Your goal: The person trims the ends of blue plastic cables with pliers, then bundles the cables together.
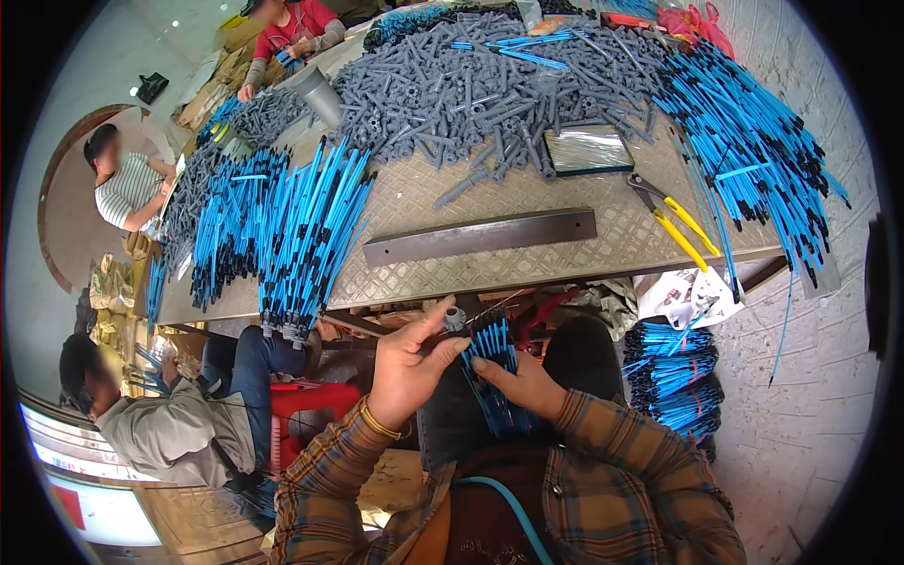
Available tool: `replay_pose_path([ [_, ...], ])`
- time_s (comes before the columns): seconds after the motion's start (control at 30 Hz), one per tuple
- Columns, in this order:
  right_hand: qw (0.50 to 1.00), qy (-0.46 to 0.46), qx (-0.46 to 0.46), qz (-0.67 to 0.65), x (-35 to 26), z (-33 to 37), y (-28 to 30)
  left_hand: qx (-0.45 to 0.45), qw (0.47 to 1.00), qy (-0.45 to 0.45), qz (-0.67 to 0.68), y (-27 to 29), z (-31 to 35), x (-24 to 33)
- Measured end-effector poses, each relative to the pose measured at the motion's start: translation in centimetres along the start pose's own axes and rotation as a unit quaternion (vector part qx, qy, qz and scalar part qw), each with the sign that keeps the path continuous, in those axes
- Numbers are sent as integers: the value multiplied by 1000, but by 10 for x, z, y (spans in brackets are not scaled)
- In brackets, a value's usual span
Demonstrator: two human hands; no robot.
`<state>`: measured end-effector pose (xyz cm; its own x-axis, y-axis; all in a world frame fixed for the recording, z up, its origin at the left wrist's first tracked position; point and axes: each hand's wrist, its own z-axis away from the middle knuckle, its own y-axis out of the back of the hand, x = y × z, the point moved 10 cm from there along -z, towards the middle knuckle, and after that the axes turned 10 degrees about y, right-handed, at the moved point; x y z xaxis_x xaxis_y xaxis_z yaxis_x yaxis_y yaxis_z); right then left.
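Above my lap, my left hand has its thumb and forefinger on either side of a small grey plastic tube piece, which looks held there; its other fingers are hidden. My left thumb tip comes close to a bundle of thin blue sticks with black ends. Around that bundle my right hand is closed, thumb on top, the sticks pointing up and away from me. Beyond my hands, a dark metal bar lies along the table's near edge.
Grey plastic pieces heap on the table, flanked by blue stick bundles and a larger pile. Yellow-handled pincers lie at right. More bundles stack below. Co-workers sit at left and far left.
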<state>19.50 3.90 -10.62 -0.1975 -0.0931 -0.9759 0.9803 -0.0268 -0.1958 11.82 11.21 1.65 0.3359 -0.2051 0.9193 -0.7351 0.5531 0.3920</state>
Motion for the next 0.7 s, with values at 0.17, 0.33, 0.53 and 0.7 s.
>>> replay_pose_path([
  [0.17, 999, 44, 19, 20, -10, 2, 1, -17, 994, 34, 100, -3, -7, -7],
  [0.33, 998, 62, 2, -22, -11, 0, 0, -65, 972, 79, 213, -7, -13, -13],
  [0.53, 998, 59, -31, -21, -9, -2, -4, -68, 971, 79, 216, -6, -12, -16],
  [0.7, 996, 85, -31, -18, -13, -2, -5, -107, 962, 74, 238, -9, -13, -13],
])
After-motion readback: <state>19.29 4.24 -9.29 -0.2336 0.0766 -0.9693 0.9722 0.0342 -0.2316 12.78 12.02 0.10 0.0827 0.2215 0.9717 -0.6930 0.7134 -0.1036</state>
